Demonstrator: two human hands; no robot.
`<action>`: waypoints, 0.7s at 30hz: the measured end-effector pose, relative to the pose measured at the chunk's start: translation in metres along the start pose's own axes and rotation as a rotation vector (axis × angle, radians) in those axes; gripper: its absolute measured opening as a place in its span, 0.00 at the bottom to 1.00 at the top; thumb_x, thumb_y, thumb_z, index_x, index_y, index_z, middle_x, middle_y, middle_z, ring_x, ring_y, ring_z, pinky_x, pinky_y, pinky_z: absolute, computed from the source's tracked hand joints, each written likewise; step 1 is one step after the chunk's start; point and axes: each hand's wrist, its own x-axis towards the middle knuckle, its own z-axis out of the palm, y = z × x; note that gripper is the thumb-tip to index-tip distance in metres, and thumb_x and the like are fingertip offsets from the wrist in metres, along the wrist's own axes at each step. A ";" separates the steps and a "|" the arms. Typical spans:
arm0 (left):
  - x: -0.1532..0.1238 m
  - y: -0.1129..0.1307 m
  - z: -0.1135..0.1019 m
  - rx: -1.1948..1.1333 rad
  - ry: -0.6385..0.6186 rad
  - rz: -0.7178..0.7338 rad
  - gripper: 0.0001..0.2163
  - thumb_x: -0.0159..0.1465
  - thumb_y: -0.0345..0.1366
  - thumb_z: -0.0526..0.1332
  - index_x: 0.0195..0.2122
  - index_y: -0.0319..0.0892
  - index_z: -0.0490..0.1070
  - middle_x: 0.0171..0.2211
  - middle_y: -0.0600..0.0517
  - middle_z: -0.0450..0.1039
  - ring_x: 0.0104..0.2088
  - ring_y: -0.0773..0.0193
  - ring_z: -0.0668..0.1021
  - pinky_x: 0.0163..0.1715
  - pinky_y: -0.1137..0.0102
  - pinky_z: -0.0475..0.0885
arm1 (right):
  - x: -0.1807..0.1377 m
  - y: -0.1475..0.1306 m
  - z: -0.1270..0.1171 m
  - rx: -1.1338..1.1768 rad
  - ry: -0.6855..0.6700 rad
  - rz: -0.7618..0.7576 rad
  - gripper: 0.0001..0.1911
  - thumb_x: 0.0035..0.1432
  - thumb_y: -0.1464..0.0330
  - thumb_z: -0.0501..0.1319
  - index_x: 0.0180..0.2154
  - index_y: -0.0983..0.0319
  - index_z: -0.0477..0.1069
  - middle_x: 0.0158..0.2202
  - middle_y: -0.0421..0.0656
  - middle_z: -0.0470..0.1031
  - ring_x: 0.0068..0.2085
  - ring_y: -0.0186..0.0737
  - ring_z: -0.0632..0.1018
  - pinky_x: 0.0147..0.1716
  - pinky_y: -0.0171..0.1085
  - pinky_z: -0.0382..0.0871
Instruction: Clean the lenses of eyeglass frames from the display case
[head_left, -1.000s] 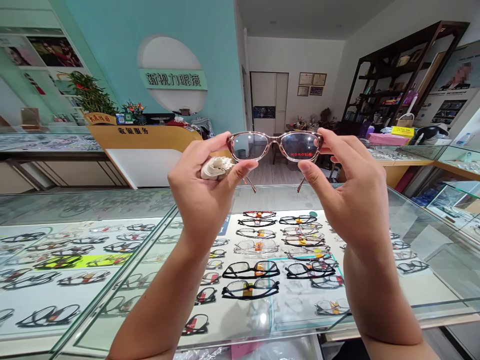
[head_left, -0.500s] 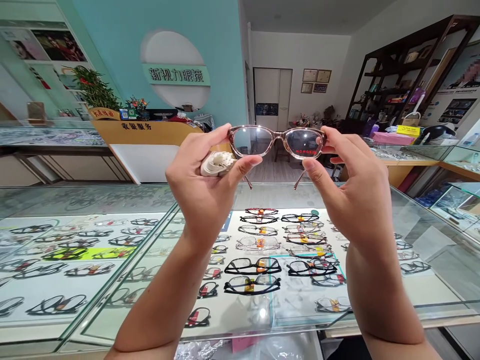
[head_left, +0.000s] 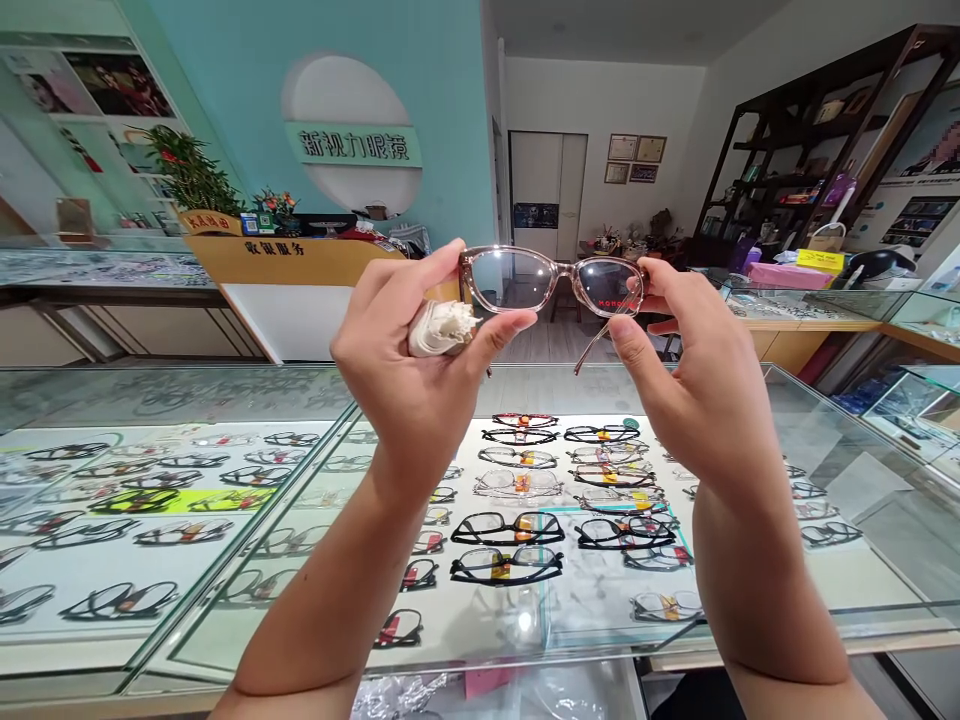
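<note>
A pair of eyeglasses (head_left: pixel 564 272) with a translucent brownish frame is held up before me, above the glass counter. My left hand (head_left: pixel 420 340) pinches its left end between thumb and fingers. Tucked in the same palm is a bundled whitish cloth (head_left: pixel 442 328). At the other end, my right hand (head_left: pixel 686 350) grips the frame's right corner with thumb and fingertips. Red lettering shows on the right lens. One temple arm points down and away behind the frame; most of the other is hidden by my left hand.
Below my hands, a glass display case (head_left: pixel 585 640) holds rows of eyeglasses. Another glass case (head_left: pixel 45 640) adjoins it on the left. Farther back stand a wooden-topped service counter (head_left: pixel 315 270), a potted plant (head_left: pixel 184 175) and a dark shelf unit (head_left: pixel 787 130) on the right.
The eyeglasses have turned slightly, so the visible temple arm now angles more to the left and the other is mostly covered. Both hands keep their hold.
</note>
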 end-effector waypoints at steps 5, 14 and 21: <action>0.000 0.001 0.000 0.021 0.012 0.006 0.24 0.65 0.61 0.77 0.57 0.58 0.85 0.48 0.48 0.85 0.52 0.45 0.82 0.51 0.43 0.81 | 0.000 0.002 0.001 0.005 -0.017 -0.007 0.26 0.79 0.54 0.58 0.72 0.52 0.71 0.62 0.55 0.81 0.61 0.59 0.83 0.60 0.64 0.83; -0.002 -0.001 0.001 0.008 0.011 0.019 0.24 0.65 0.59 0.78 0.59 0.61 0.85 0.49 0.49 0.85 0.52 0.45 0.82 0.51 0.45 0.80 | 0.000 0.000 0.001 0.001 -0.014 0.005 0.26 0.79 0.55 0.58 0.72 0.52 0.71 0.61 0.55 0.81 0.61 0.59 0.83 0.59 0.63 0.83; -0.002 0.000 0.001 0.028 0.012 0.049 0.22 0.68 0.59 0.75 0.60 0.60 0.84 0.48 0.49 0.85 0.51 0.45 0.82 0.49 0.45 0.79 | 0.001 0.000 0.001 0.013 -0.013 0.004 0.26 0.80 0.53 0.58 0.71 0.52 0.71 0.60 0.54 0.81 0.59 0.58 0.83 0.59 0.62 0.83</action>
